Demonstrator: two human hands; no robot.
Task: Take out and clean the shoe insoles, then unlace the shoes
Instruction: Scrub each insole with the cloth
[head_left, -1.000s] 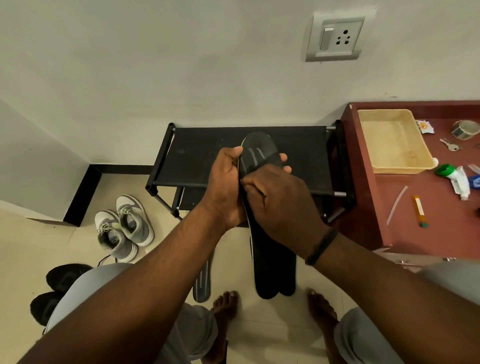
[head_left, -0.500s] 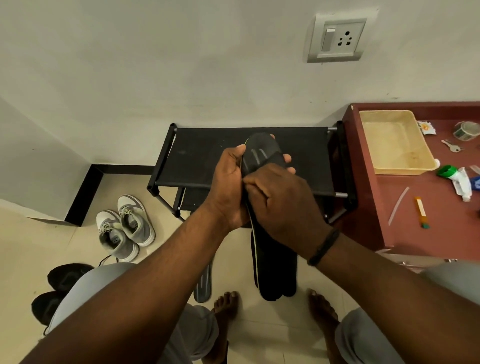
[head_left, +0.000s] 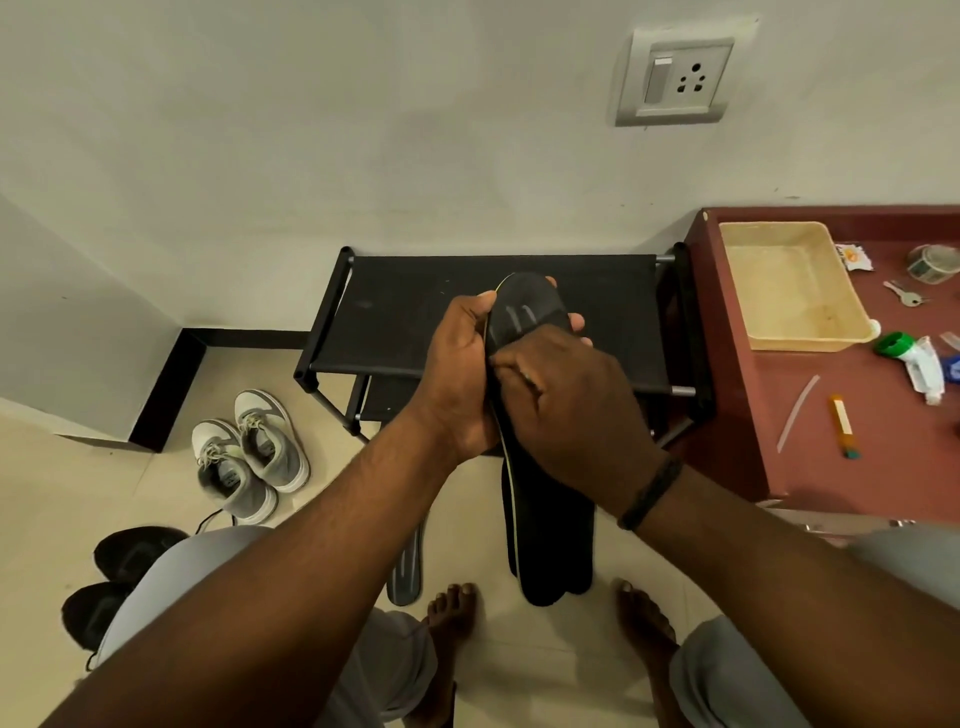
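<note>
1. Head view, centre of the frame: the left hand (head_left: 462, 384) grips a black insole (head_left: 524, 317) from the left, thumb on the near edge and fingers (head_left: 574, 322) wrapped behind, their tips showing past the insole's right edge.
2. The right hand (head_left: 571, 405) lies over the middle of the insole, its fingers curled and pinching at the insole's left edge next to the left thumb. A black wristband (head_left: 652, 493) sits on the right wrist.
3. The insole is held upright in the air, toe end up, in front of a black shoe rack (head_left: 395, 312); its heel end hangs down to the lower centre, between the person's bare feet. It looks like more than one dark insole stacked together, though I cannot tell how many.
4. A grey insole (head_left: 408, 571) lies on the tiled floor just left of the hanging one.
5. At left, a pair of grey and white laced sneakers (head_left: 249, 457) stands on the floor; a pair of black shoes (head_left: 119, 577) sits at lower left, partly hidden by a knee.
6. At right, a reddish worktop (head_left: 831, 467) carries a cream tray (head_left: 795, 286), keys (head_left: 906, 295) and a green-capped tube (head_left: 909, 358).
7. A wall socket (head_left: 678, 78) is at upper right.
</note>
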